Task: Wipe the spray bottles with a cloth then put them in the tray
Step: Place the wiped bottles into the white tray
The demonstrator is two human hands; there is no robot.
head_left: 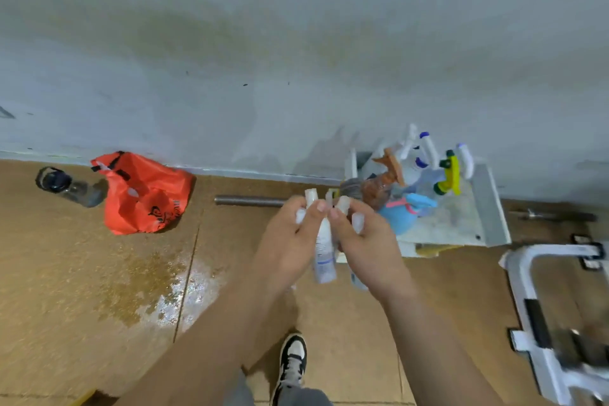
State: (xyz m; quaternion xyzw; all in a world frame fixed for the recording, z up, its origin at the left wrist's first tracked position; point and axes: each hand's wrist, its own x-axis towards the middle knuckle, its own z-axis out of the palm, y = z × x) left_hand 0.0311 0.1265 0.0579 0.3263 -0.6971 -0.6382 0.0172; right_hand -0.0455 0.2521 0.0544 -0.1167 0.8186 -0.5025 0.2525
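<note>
Several small clear spray bottles point(324, 250) stand bunched upright in a two-handed grip, the left hand point(290, 241) and right hand point(365, 247) curled round them with thumbs meeting near the caps. Just beyond the right grip, the tray point(478, 217) holds larger trigger bottles point(425, 158).

Bag point(145, 194) lies left, tray point(461, 214) right, seemingly holding spray bottles point(425, 155).
</note>
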